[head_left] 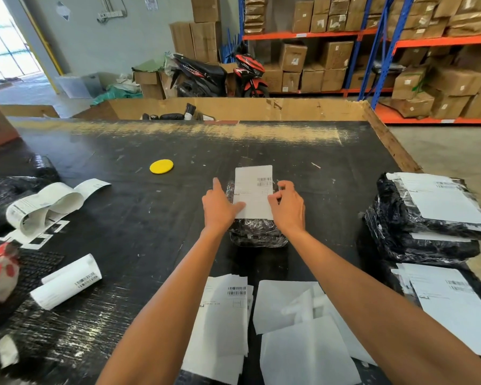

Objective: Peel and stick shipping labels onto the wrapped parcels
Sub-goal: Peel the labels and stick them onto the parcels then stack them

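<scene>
Both hands meet over a small wrapped parcel at the middle of the black worktop: the left hand, fingers flat, presses a shipping label down, while the right hand rests curled fingers at the label's right edge. Whether that hand pinches the edge cannot be told. Smoothing outward from the centre would likely keep bubbles and creases off the crinkled wrap. Labelled parcels lie stacked to the right, loose labels nearer the person.
</scene>
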Action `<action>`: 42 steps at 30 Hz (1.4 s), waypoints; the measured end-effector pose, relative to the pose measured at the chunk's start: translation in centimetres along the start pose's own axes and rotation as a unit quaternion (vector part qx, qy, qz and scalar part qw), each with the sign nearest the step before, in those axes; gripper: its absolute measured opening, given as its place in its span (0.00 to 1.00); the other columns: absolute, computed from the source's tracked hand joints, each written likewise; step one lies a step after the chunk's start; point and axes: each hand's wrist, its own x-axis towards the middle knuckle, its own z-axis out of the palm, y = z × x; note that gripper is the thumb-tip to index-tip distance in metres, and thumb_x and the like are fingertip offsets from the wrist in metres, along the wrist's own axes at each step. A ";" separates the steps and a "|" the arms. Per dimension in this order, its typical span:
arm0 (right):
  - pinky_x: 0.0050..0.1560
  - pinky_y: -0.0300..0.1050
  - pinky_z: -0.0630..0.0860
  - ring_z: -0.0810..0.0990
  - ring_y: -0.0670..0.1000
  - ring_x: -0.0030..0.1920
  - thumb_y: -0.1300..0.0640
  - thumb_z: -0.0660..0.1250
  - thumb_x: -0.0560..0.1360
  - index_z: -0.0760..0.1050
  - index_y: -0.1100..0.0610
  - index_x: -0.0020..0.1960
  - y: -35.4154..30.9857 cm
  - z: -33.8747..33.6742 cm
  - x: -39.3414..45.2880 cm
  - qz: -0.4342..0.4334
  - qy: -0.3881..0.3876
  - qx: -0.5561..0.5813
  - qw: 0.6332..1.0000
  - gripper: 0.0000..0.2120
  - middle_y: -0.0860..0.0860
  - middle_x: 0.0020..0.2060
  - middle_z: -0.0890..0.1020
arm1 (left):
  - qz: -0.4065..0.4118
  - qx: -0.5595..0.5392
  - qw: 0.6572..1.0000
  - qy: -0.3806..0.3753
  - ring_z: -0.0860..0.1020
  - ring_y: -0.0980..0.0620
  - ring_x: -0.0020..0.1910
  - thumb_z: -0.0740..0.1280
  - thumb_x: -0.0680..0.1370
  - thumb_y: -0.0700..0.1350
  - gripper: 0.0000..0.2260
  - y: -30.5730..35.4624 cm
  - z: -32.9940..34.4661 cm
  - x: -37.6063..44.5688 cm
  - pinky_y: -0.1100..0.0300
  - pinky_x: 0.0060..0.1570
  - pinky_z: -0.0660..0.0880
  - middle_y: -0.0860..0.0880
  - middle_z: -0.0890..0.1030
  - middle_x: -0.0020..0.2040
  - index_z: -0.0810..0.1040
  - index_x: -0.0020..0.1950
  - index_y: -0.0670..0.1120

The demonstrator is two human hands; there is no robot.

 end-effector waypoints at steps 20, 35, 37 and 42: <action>0.77 0.61 0.51 0.53 0.57 0.80 0.46 0.48 0.85 0.60 0.43 0.79 -0.2 -0.7 5.3 -0.027 -0.203 -0.241 0.949 0.23 0.44 0.80 0.58 | 0.112 0.218 0.951 -0.191 0.51 0.44 0.81 0.49 0.84 0.60 0.23 -0.3 2.4 7.2 0.33 0.75 0.49 0.52 0.54 0.82 0.58 0.79 0.61; 0.57 0.51 0.75 0.77 0.58 0.60 0.35 0.63 0.76 0.68 0.55 0.67 -0.3 0.7 2.1 0.248 -0.067 0.126 0.958 0.29 0.56 0.61 0.78 | -0.070 -0.318 0.943 -0.064 0.81 0.48 0.59 0.68 0.80 0.50 0.23 -3.4 3.1 5.0 0.46 0.61 0.78 0.47 0.82 0.62 0.71 0.73 0.45; 0.49 0.48 0.74 0.77 0.54 0.53 0.34 0.65 0.76 0.68 0.53 0.63 0.0 0.5 0.9 0.238 -0.031 0.173 0.955 0.26 0.52 0.55 0.78 | -0.033 -0.327 0.944 -0.036 0.79 0.49 0.62 0.69 0.80 0.50 0.23 -3.1 2.6 4.1 0.49 0.62 0.78 0.49 0.79 0.66 0.71 0.74 0.48; 0.63 0.57 0.78 0.82 0.53 0.59 0.22 0.62 0.65 0.73 0.51 0.70 0.6 -0.3 -0.1 0.239 -0.094 0.278 0.926 0.44 0.50 0.60 0.83 | 0.063 -0.350 0.935 -0.017 0.81 0.61 0.54 0.70 0.79 0.43 0.20 -1.0 1.3 2.6 0.64 0.54 0.79 0.52 0.81 0.59 0.75 0.71 0.47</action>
